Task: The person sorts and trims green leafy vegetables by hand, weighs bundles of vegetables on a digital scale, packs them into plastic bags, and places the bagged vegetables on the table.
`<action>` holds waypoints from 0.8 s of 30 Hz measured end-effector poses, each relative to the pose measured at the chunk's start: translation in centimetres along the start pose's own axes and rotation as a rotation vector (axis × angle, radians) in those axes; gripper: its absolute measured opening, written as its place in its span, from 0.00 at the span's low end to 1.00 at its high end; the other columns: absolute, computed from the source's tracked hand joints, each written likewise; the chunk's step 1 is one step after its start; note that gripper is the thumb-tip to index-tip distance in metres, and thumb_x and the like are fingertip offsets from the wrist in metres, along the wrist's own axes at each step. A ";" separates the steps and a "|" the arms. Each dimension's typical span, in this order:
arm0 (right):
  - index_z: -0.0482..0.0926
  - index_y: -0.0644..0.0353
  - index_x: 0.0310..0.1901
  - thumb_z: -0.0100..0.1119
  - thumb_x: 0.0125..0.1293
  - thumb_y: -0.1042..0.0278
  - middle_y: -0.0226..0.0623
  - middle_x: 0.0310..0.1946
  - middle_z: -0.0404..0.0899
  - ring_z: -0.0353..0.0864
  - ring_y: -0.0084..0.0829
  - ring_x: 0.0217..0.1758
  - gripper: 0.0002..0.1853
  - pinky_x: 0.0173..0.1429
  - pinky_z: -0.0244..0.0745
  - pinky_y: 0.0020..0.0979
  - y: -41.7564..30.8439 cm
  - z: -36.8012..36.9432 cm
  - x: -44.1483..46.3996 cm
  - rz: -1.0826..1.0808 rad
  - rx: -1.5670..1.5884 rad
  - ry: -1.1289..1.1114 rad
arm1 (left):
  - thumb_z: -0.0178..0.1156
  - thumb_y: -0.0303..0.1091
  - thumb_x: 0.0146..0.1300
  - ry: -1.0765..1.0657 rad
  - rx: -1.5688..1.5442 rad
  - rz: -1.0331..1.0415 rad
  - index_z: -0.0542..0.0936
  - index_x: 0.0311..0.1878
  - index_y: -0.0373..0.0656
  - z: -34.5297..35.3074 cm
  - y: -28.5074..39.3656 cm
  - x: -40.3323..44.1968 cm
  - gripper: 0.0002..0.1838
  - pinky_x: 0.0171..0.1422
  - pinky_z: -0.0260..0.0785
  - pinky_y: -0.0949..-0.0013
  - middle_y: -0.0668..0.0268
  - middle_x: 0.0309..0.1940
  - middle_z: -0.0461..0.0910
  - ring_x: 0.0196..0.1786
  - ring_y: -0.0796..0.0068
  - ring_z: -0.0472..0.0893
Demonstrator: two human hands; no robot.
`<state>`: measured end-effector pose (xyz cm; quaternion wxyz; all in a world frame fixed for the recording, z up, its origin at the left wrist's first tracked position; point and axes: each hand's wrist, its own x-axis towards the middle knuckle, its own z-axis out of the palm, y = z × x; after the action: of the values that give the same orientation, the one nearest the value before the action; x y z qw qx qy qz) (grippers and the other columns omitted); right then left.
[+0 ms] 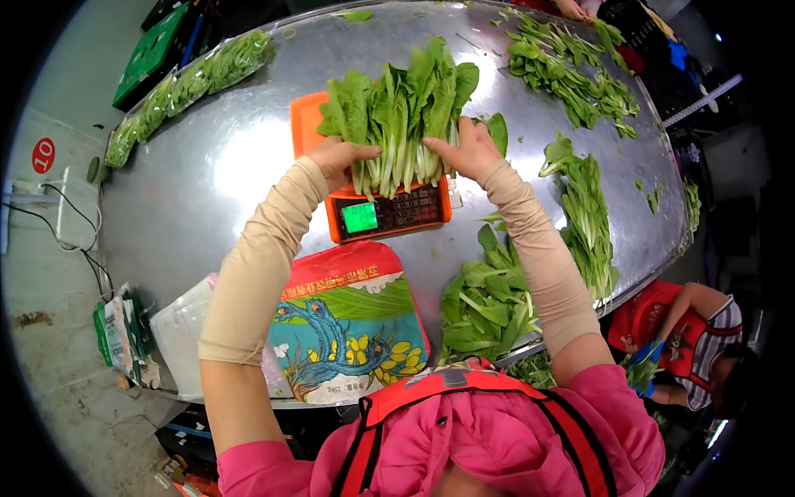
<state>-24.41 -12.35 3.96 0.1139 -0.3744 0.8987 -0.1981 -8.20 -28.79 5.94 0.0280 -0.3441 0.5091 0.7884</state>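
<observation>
A wide bunch of leafy greens (397,116) lies over the orange weighing scale (308,124), leaves pointing away from me and pale stems toward me. My left hand (338,159) grips the bunch's left side, thumb across the stems. On the right side, my right hand (469,149) holds it too, thumb laid on the stems. The fingers of both hands are partly hidden behind the greens. Below the stems, the scale's green display (359,217) is lit, but its digits are hard to read.
A printed sack (348,323) lies before the scale. Loose greens (489,306) and a longer pile (586,224) are at right, more greens (571,74) at far right. Bagged greens (190,87) rest along the metal table's (199,190) left edge. A person (679,331) with blue gloves handles greens at right.
</observation>
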 end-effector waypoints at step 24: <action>0.57 0.66 0.56 0.70 0.42 0.74 0.42 0.48 0.69 0.71 0.29 0.50 0.40 0.53 0.69 0.29 -9.2 -2.3 -1.8 -0.480 0.930 0.158 | 0.67 0.27 0.49 0.053 -0.060 0.814 0.75 0.43 0.37 0.2 -2.4 -2.8 0.17 0.36 0.72 0.73 0.64 0.29 0.79 0.33 0.72 0.80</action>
<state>-18.20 -16.31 10.22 0.1512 -0.4636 0.6105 -0.6241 -5.26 -26.62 5.72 -0.3095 -0.1353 0.5811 0.7404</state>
